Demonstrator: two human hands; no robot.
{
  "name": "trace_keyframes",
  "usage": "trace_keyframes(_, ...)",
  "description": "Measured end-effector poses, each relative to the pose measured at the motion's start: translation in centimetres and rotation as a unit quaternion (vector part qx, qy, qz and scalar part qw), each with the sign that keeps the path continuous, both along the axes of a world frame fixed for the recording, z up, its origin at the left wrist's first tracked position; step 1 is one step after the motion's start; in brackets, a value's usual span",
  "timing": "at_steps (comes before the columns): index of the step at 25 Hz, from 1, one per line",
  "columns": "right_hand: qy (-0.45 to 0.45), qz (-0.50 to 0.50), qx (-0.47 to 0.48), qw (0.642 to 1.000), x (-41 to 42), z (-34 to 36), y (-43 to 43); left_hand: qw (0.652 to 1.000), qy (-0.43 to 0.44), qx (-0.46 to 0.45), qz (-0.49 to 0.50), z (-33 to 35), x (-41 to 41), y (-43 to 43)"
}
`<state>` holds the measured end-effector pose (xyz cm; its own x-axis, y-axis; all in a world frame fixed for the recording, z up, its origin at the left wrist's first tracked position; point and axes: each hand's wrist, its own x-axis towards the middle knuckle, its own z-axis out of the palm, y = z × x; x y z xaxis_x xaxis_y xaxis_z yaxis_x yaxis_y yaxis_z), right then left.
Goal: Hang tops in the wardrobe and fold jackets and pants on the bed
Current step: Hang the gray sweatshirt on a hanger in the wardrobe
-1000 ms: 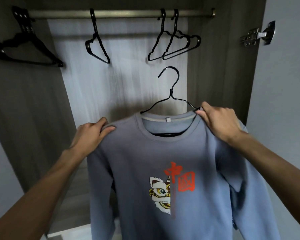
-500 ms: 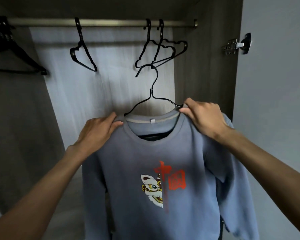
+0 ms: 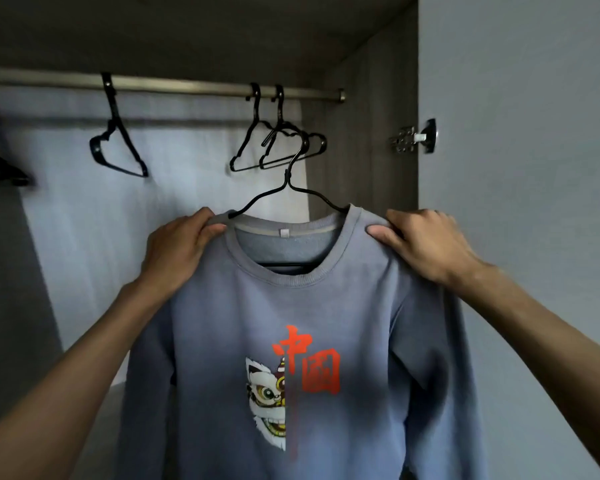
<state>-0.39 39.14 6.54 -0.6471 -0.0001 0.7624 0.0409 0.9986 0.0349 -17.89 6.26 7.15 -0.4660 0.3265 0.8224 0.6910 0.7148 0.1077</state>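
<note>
A grey-blue sweatshirt (image 3: 291, 306) with a lion mask and red characters on its chest hangs on a black wire hanger (image 3: 286, 188). My left hand (image 3: 177, 247) grips the sweatshirt's left shoulder and my right hand (image 3: 426, 244) grips its right shoulder, holding it up inside the open wardrobe. The hanger's hook sits below the metal rail (image 3: 187, 85), overlapping two empty hangers (image 3: 278, 147) on the rail. The lower part of the wire hanger is hidden inside the collar.
One more empty black hanger (image 3: 118, 147) hangs further left on the rail, and part of another (image 3: 0, 168) shows at the left edge. The wardrobe's right side panel (image 3: 371, 133) and the open door with its hinge (image 3: 416, 136) stand close on the right.
Both hands have lifted the sweatshirt higher and toward the rail. The hook has risen level with the two empty hangers on the right. My view has tilted upward.
</note>
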Motion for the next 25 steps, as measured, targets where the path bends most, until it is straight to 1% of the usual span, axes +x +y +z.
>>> trace_keyframes(4,0.064,-0.102,0.055,0.991,1.9,3.2,-0.2,0.995,-0.014,0.026,-0.09,3.2,-2.0,4.2)
trace_keyframes(7,0.099,-0.165,0.076,0.978,3.9,5.2,0.6,0.987,0.038,0.053,-0.148,5.2,-2.6,7.8)
trace_keyframes(10,0.114,-0.216,0.089,0.966,6.3,7.4,1.6,0.974,0.099,0.1,-0.177,5.5,-2.5,10.5)
trace_keyframes(12,0.101,-0.239,0.101,0.961,7.7,8.6,1.9,0.967,0.102,0.104,-0.209,4.8,-2.6,11.4)
trace_keyframes(14,0.084,-0.267,0.117,0.953,9.0,9.6,2.1,0.966,0.091,0.08,-0.229,4.1,-2.8,12.1)
trace_keyframes(16,0.068,-0.306,0.133,0.94,9.7,10.6,2.2,0.969,0.08,0.064,-0.224,3.8,-2.7,12.8)
trace_keyframes(19,0.044,-0.353,0.148,0.923,9.1,12.4,2.6,0.971,0.027,0.037,-0.236,3.9,-2.0,14.0)
trace_keyframes(25,0.06,-0.378,0.144,0.912,5.9,17.5,4.1,0.964,-0.034,-0.049,-0.258,3.9,-1.0,17.1)
